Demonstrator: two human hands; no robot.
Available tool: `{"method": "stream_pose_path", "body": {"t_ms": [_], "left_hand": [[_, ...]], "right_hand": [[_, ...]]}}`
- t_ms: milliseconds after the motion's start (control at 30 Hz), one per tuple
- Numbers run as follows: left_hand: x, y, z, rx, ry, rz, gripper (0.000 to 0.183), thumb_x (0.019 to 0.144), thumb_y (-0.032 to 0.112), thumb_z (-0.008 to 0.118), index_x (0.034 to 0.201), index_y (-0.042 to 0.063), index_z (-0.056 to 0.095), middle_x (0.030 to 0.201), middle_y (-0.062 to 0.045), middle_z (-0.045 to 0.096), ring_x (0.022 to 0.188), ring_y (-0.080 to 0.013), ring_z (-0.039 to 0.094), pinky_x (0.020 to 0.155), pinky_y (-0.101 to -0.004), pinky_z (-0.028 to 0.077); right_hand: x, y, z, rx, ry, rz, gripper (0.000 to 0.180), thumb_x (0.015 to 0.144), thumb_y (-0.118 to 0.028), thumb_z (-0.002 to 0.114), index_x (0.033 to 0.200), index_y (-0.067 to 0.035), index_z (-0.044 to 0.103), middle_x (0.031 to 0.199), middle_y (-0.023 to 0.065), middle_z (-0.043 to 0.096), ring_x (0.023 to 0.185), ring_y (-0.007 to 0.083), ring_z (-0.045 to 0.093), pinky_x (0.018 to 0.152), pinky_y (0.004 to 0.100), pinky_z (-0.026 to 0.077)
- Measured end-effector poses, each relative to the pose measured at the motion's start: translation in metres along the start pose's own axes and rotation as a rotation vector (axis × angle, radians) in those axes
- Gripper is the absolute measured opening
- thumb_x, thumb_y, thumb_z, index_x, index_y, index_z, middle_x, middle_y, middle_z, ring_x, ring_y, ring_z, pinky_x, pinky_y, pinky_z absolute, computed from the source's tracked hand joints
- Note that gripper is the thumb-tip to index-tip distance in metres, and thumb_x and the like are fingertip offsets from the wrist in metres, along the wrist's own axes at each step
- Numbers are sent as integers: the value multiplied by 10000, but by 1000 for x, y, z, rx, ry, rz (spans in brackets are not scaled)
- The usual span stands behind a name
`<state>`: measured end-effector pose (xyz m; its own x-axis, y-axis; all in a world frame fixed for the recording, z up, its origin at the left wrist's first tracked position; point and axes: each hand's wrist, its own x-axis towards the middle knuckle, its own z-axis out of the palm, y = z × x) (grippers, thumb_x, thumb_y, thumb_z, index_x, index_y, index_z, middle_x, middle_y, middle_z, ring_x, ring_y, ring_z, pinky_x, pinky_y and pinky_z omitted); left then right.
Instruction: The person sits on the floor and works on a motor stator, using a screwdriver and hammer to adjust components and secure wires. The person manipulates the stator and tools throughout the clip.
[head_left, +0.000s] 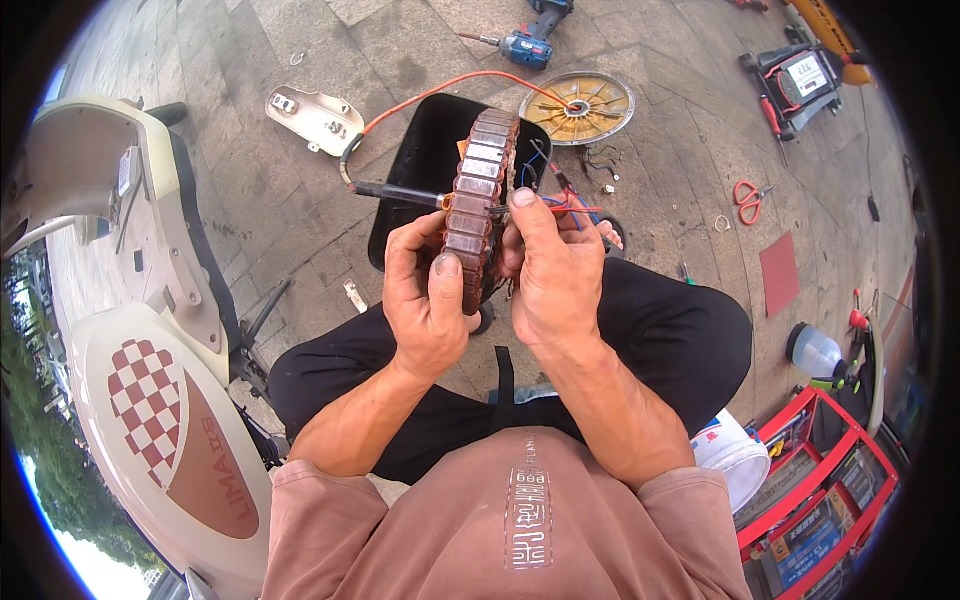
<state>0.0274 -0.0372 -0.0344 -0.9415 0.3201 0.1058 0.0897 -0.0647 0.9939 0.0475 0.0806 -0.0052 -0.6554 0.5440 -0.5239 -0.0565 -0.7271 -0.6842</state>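
Note:
My left hand (427, 300) grips the lower side of a hub-motor stator (478, 171), held up on edge with its laminated rim facing me. Copper windings show along its edges. My right hand (551, 255) pinches thin dark wires at the stator's right face; its curled fingers are partly hidden. Red and blue wires (577, 208) stick out beyond that hand. From the stator's left face runs a dark sleeved shaft (394, 193). An orange cable (442, 81) loops from there to a round motor cover (611, 112) on the paving. Below the stator is a black tray (420, 142).
A cream scooter body (180, 300) stands close on my left. Ahead lie a cordless drill (529, 46) and a cream panel (311, 120) with small hardware. Rightward are red-handled scissors (748, 202), red sandpaper (780, 274), a floor jack (799, 82), a white bucket (731, 461) and a red tool cart (787, 487).

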Motion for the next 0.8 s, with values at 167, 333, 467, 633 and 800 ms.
{"method": "stream_pose_path", "body": {"t_ms": [167, 333, 467, 633, 800], "left_hand": [[0, 0, -1, 6, -3, -1, 351, 1012, 164, 532, 1288, -47, 488, 1157, -84, 527, 1007, -124, 548, 905, -293, 463], [-1, 0, -1, 6, 2, 0, 351, 1011, 167, 533, 1286, -47, 488, 1158, -82, 517, 1006, -123, 546, 903, -291, 462], [-1, 0, -1, 16, -1, -4, 351, 1011, 166, 533, 1287, -46, 488, 1163, -82, 509, 1007, -125, 545, 904, -292, 462], [-2, -1, -3, 71, -10, 19, 346, 1008, 160, 531, 1285, -45, 492, 1171, -85, 503, 1008, -127, 545, 903, -293, 462], [-3, -2, -4, 92, -10, 30, 337, 1008, 156, 525, 1281, -40, 497, 1159, -82, 501, 991, -125, 541, 888, -290, 462]], "right_hand": [[-2, 0, -1, 22, -33, -15, 158, 919, -171, 737, 919, -35, 658, 693, 3, 616, 524, 44, 533, 447, 193, 416], [-5, -2, -3, -21, -40, -23, 162, 920, -173, 737, 894, -29, 668, 680, 5, 621, 516, 49, 538, 447, 196, 421], [-4, -2, -3, -1, -34, -10, 163, 922, -173, 733, 882, -26, 675, 670, 9, 620, 508, 53, 532, 444, 199, 418], [-4, -3, -3, -8, -25, 40, 167, 928, -177, 724, 880, -24, 675, 665, 16, 620, 503, 56, 526, 440, 202, 412], [-9, -4, -1, -44, -19, 25, 215, 923, -192, 729, 794, -37, 657, 636, 27, 615, 484, 84, 524, 441, 230, 408]]}}
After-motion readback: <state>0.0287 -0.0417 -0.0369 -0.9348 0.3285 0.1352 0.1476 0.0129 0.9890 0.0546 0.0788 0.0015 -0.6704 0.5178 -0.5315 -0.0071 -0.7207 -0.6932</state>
